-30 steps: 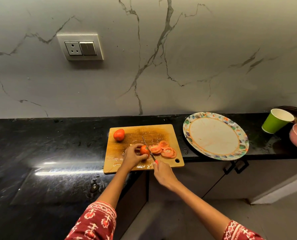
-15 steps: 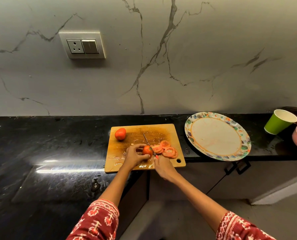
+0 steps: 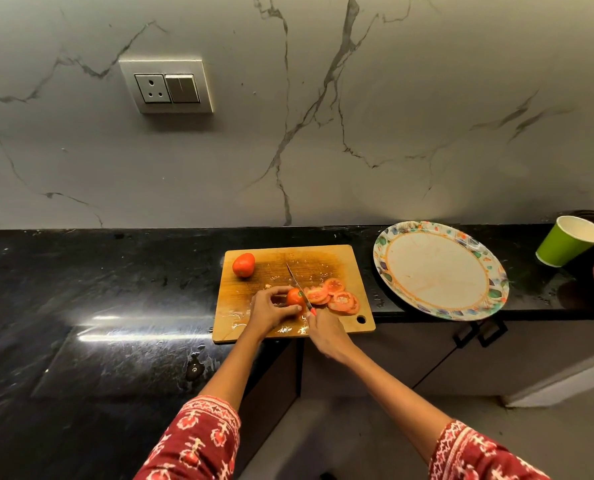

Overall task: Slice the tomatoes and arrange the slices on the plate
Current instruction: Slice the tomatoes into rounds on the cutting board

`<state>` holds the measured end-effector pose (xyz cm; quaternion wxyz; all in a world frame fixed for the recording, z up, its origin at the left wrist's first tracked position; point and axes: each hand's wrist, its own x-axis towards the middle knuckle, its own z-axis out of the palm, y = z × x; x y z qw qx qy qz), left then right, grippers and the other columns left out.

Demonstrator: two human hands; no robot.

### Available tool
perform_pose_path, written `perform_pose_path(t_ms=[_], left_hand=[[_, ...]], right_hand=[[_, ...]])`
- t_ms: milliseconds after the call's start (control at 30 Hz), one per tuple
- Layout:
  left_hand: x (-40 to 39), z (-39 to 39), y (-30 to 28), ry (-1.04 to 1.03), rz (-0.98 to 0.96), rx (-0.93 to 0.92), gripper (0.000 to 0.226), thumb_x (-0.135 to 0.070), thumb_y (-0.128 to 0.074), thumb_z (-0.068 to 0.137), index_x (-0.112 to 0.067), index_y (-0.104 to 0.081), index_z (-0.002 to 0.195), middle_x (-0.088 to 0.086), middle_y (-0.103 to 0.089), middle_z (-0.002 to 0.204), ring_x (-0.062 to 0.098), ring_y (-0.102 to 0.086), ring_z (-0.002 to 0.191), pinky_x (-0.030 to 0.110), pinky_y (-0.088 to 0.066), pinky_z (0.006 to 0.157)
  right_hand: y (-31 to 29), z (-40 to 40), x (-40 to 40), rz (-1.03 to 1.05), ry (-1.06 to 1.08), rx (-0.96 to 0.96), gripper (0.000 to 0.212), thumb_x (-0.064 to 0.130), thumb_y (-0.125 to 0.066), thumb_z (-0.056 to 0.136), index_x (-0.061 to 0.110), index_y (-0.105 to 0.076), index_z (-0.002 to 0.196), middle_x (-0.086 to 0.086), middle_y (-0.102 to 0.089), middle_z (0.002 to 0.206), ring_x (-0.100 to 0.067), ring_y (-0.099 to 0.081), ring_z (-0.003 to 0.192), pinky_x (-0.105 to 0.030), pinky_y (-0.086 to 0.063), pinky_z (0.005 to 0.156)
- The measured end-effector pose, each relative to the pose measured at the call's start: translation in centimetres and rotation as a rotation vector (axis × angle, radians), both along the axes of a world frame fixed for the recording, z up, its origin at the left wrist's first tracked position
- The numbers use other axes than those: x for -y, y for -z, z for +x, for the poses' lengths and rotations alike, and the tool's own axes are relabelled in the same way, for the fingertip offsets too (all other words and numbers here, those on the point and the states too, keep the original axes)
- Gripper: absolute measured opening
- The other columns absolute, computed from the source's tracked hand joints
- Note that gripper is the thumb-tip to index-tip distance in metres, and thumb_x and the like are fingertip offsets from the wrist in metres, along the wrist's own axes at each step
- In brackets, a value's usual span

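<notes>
Two bare forearms in patterned red sleeves

The left sleeve point(image 3: 198, 441) and right sleeve point(image 3: 479, 455) are dark red cloth printed with small white and pale pink motifs in rows; each ends short of the wrist. The left hand point(image 3: 271, 310) and right hand point(image 3: 326, 334) wear no gloves.

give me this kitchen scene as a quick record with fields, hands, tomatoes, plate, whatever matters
left hand: grip on the partly sliced red tomato
right hand: grip on the thin steel knife, blade at the tomato's cut face
slices: red tomato slices piled right of the blade
whole red tomato: far left of the wooden cutting board
floral-rimmed round plate: no slices on it
</notes>
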<state>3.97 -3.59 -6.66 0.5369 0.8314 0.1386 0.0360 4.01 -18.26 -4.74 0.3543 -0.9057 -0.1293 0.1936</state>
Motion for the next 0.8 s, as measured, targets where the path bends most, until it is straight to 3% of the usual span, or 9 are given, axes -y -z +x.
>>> perform_pose_path(t_ms=[100, 367, 600, 667, 733, 800], left_hand=[[0.1, 0.1, 0.0, -0.015, -0.019, -0.003, 0.050, -0.013, -0.082, 0.064, -0.009, -0.065, 0.111, 0.006, -0.064, 0.111, 0.016, -0.060, 0.100, 0.024, -0.047, 0.084], [0.0, -0.2, 0.0, -0.007, -0.041, 0.018, 0.049, -0.006, -0.080, 0.066, -0.005, -0.064, 0.112, 0.009, -0.063, 0.111, 0.018, -0.060, 0.099, 0.011, -0.047, 0.071], [-0.1, -0.1, -0.2, -0.016, -0.038, 0.007, 0.050, -0.007, -0.080, 0.066, -0.005, -0.064, 0.113, 0.010, -0.065, 0.106, 0.010, -0.059, 0.089, 0.005, -0.047, 0.067], [-0.1, -0.2, -0.1, -0.032, -0.037, 0.004, 0.051, -0.009, -0.081, 0.066, -0.005, -0.063, 0.114, 0.010, -0.066, 0.109, 0.015, -0.061, 0.096, 0.012, -0.048, 0.076], [-0.3, -0.2, 0.0, -0.057, -0.027, -0.004, 0.053, -0.012, -0.081, 0.066, -0.005, -0.063, 0.115, 0.009, -0.065, 0.111, 0.018, -0.060, 0.103, 0.019, -0.048, 0.083], [-0.4, -0.3, 0.0, -0.070, -0.028, -0.006, 0.054, -0.013, -0.081, 0.066, -0.004, -0.063, 0.116, 0.009, -0.065, 0.112, 0.018, -0.060, 0.105, 0.017, -0.046, 0.082]], right_hand=[[0.7, -0.8, 0.7, 0.023, 0.020, -0.009, 0.028, 0.020, -0.033, 0.101, 0.006, -0.057, 0.104, -0.013, -0.062, 0.101, -0.024, -0.057, 0.091, -0.030, -0.039, 0.073], [0.5, 0.2, -0.5, 0.011, 0.027, -0.017, 0.034, 0.019, -0.032, 0.101, -0.001, -0.059, 0.101, -0.021, -0.063, 0.105, -0.034, -0.059, 0.099, -0.027, -0.033, 0.070], [0.5, -0.8, 0.3, -0.028, 0.002, -0.033, 0.034, 0.018, -0.028, 0.101, 0.000, -0.056, 0.104, -0.021, -0.061, 0.106, -0.034, -0.057, 0.097, -0.035, -0.042, 0.079], [0.4, -0.6, 0.0, -0.042, -0.016, -0.050, 0.029, 0.019, -0.027, 0.101, 0.007, -0.052, 0.091, -0.018, -0.056, 0.094, -0.030, -0.054, 0.076, -0.036, -0.044, 0.065], [0.4, -0.2, -0.5, -0.044, -0.019, -0.067, 0.026, 0.021, -0.027, 0.101, 0.013, -0.045, 0.084, -0.013, -0.050, 0.089, -0.022, -0.044, 0.058, -0.022, -0.036, 0.046], [0.4, 0.2, -0.8, -0.038, -0.008, -0.072, 0.023, 0.022, -0.028, 0.101, 0.013, -0.045, 0.090, -0.011, -0.050, 0.089, -0.019, -0.043, 0.057, -0.022, -0.033, 0.043]])
